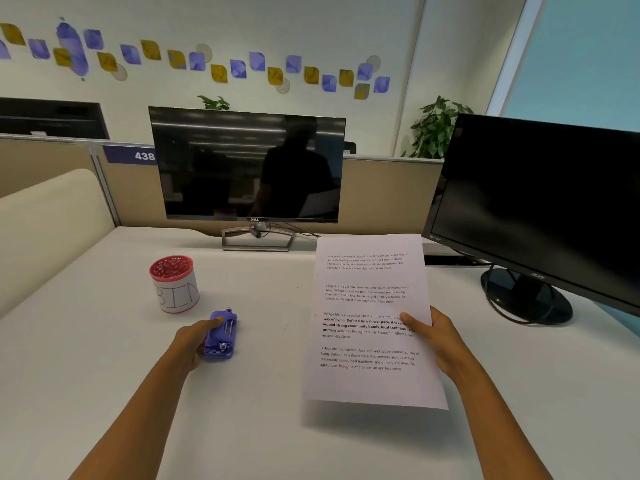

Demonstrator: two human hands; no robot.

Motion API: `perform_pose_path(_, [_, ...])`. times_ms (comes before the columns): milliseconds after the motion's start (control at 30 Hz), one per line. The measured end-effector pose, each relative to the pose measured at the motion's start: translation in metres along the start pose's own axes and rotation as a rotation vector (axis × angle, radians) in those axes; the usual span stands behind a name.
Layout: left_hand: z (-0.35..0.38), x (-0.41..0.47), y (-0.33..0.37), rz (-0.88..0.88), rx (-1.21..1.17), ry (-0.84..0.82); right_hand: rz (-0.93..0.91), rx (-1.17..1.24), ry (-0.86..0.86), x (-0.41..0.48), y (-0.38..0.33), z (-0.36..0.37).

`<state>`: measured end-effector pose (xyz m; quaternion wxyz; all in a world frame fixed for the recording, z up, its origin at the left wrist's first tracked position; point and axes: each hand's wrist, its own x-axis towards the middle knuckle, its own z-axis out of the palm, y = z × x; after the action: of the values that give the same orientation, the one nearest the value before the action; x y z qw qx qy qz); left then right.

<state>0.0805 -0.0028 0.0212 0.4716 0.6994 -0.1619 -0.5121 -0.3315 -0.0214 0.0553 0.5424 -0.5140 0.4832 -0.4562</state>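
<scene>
A printed sheet of paper (pixel 367 306) with several text paragraphs is lifted above the white desk (pixel 104 341). My right hand (pixel 438 341) grips its right edge, thumb on the front of the page. A small purple hole punch (pixel 221 336) lies on the desk left of the paper. My left hand (pixel 197 336) holds it from the left side, thumb on its top.
A red-rimmed cup labelled "BIN" (pixel 176 285) stands behind the punch. A Dell monitor (pixel 247 168) stands at the back centre, and a second black monitor (pixel 540 213) with a round base at the right. Beige partitions close off the back and left.
</scene>
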Motion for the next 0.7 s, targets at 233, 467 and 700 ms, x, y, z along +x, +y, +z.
perform_pose_path(233, [0.011,-0.003,-0.008,0.149,0.319,0.253,-0.009,-0.014,0.005,0.0,0.0,-0.001])
perform_pose_path(467, [0.031,-0.013,-0.02,0.246,0.284,0.404,-0.011,-0.021,0.01,0.0,-0.001,-0.003])
perform_pose_path(700, [0.035,-0.015,-0.022,0.251,0.331,0.503,-0.012,-0.011,0.019,0.0,0.0,-0.003])
